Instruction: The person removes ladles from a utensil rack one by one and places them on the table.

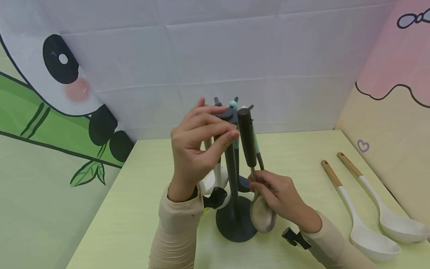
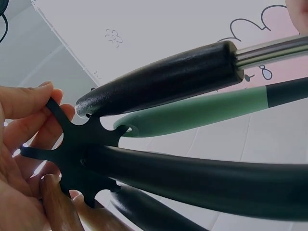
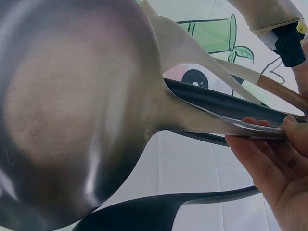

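A dark utensil rack with a round base and hooked top stands on the table, hung with several utensils. My left hand is at its top; thumb and fingertips pinch one hook arm of the rack in the left wrist view. My right hand pinches the metal neck of a serving spoon between thumb and fingers. The spoon's black handle points up, its end right at a hook. Its shiny bowl hangs low beside the rack's base. A green-handled utensil hangs next to it.
Two white spoons with wooden handles, one nearer and one farther right, lie on the pale table at the right. A white utensil hangs on the rack's left side. Printed cloth walls stand behind and beside the table.
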The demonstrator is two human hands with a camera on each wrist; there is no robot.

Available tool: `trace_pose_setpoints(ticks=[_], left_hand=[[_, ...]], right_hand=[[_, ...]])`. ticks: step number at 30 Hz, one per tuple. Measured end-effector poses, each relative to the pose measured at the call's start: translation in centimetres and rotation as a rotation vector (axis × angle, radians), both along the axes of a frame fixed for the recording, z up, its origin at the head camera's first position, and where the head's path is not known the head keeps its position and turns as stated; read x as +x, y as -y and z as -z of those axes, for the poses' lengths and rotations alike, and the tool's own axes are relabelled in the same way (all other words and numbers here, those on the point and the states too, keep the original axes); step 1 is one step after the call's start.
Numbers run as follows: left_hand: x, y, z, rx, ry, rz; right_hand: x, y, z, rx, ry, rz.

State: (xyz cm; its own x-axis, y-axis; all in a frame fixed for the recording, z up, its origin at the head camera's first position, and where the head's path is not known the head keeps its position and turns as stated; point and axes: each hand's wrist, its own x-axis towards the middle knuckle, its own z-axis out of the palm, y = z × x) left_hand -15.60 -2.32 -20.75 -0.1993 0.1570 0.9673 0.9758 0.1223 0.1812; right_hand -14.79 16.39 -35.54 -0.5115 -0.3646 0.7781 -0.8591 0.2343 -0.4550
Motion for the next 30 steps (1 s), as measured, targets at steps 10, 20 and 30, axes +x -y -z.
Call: trace_pose_setpoints(ticks=[10,20,30], left_hand=[[-0.03,-0.07,-0.02,0.027,-0.003,0.010],[-0.18,-0.03,0.12,0.031,-0.015,0.005],[-0.13,0.10,0.01,0.017,-0.010,-0.004]], right_hand=[[0.16,-0.25,-0.01,0.001,-0.004,0.001],[0.43,-0.39,-0.32,-0.007,0.021,-0.015],[0.69,-0.68,-0.31,-0.012,0.022,-0.012]])
